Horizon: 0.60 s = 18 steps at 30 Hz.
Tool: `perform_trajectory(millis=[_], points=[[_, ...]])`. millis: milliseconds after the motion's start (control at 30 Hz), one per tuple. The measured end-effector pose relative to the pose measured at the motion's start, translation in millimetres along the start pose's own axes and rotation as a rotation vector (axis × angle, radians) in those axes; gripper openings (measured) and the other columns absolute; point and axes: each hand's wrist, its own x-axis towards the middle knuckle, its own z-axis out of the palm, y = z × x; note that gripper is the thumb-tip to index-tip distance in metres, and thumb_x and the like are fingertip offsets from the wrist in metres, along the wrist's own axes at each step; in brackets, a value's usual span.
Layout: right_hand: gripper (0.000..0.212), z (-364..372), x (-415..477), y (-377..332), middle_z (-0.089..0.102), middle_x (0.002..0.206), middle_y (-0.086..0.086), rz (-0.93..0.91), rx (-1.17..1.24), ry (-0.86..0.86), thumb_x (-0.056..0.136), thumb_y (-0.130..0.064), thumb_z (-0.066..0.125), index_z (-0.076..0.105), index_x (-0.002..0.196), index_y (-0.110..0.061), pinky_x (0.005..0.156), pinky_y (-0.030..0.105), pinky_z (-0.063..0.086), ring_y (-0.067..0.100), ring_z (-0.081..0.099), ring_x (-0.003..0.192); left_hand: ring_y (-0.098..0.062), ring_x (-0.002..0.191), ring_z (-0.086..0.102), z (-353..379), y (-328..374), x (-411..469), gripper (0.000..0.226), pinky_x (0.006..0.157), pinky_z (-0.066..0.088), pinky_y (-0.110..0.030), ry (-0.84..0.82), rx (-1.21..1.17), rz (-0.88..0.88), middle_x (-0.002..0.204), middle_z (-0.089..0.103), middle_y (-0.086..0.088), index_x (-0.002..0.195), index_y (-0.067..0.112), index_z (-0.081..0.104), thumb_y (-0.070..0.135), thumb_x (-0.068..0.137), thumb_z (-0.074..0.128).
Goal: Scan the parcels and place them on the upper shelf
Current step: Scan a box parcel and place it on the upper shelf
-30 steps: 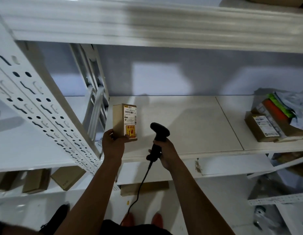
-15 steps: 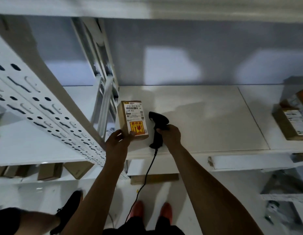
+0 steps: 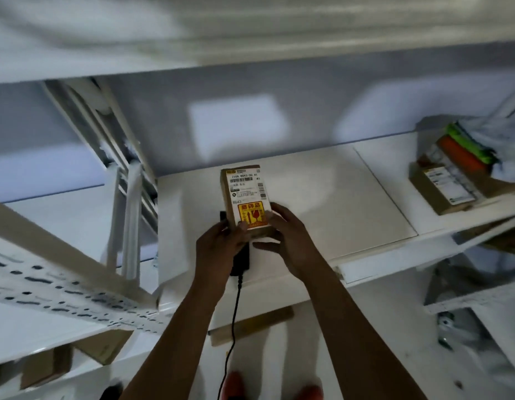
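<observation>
**A:** What's nearest the camera?

**B:** Two red shoes [image 3: 233,385] on the floor at the bottom edge, with a black cable [image 3: 234,313] hanging between the forearms. Low on the left are brown boxes [image 3: 103,347], seen past a slanting white post [image 3: 63,298] punched with holes.

**A:** Where does the cable lead?

**B:** Up to the scanner [image 3: 241,261]. It lies on the front part of the middle shelf [image 3: 351,212] and is partly hidden under the left grip [image 3: 221,243]. I cannot tell if that grip touches it.

**A:** What do the grips have hold of?

**B:** Both hold the parcel [image 3: 246,192]. The left grip presses its thumb on the front face beside the yellow sticker, and its other fingers are out of sight behind the lower left corner. The right grip [image 3: 290,241] curls its fingers round the lower right edge, with the thumb spread out underneath.

**A:** And where is the parcel itself?

**B:** It is upright with its label facing the camera, over the middle shelf near the front and just above the scanner. The grips hide whether its bottom rests on the shelf.

**A:** What's farther back?

**B:** A pile of parcels [image 3: 443,186] sits at the right end of the same shelf, well apart, with orange and green packs on top. Behind it is a grey wall [image 3: 308,111]. The upper shelf [image 3: 250,39] runs across the top, blurred.
</observation>
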Motion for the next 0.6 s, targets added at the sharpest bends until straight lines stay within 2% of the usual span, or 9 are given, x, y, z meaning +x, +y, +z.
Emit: perform_trajectory(millis=[100, 200, 367, 500, 600], points=[[0.041, -33, -15, -24, 0.075, 0.113, 0.015, -0.091, 0.028, 0.094, 0.095, -0.01, 0.066, 0.06, 0.135, -0.014, 0.086, 0.047, 0.06, 0.041, 0.072, 0.103, -0.012, 0.095, 0.075, 39, 16, -1, 0.011, 0.085, 0.059, -0.028, -0.066, 0.039, 0.043, 0.099, 0.079, 0.005, 0.102, 0.034, 0.075, 0.028, 0.092, 0.075], [0.045, -67, -31, -52, 0.075, 0.114, 0.018, -0.166, 0.024, 0.112, 0.094, -0.008, 0.068, 0.058, 0.137, -0.012, 0.088, 0.052, 0.06, 0.043, 0.072, 0.102, -0.011, 0.094, 0.075, 79, 35, -7, 0.013, 0.082, 0.06, -0.024, -0.124, 0.025, 0.104, 0.096, 0.079, 0.007, 0.097, 0.037, 0.073, 0.024, 0.093, 0.074], [0.041, -136, -66, -105, 0.074, 0.116, 0.018, -0.3, -0.022, 0.11, 0.096, -0.009, 0.066, 0.06, 0.136, -0.013, 0.09, 0.052, 0.059, 0.042, 0.073, 0.101, -0.021, 0.105, 0.073, 158, 57, -30, 0.029, 0.092, 0.059, -0.033, -0.203, -0.03, 0.211, 0.109, 0.078, -0.001, 0.123, 0.015, 0.073, 0.02, 0.095, 0.071], [0.031, -199, -96, -152, 0.076, 0.115, 0.013, -0.351, -0.036, 0.09, 0.097, -0.008, 0.064, 0.066, 0.126, -0.019, 0.088, 0.047, 0.061, 0.04, 0.074, 0.101, -0.023, 0.105, 0.073, 234, 71, -61, 0.028, 0.098, 0.058, -0.04, -0.226, -0.06, 0.281, 0.11, 0.078, -0.005, 0.123, 0.012, 0.073, 0.019, 0.096, 0.069], [0.029, -242, -123, -177, 0.077, 0.113, 0.009, -0.389, -0.055, 0.099, 0.095, -0.008, 0.066, 0.067, 0.12, -0.023, 0.085, 0.047, 0.061, 0.038, 0.075, 0.098, -0.024, 0.108, 0.072, 287, 77, -88, 0.032, 0.099, 0.057, -0.038, -0.231, -0.05, 0.323, 0.113, 0.077, -0.005, 0.127, 0.013, 0.071, 0.025, 0.098, 0.067]])
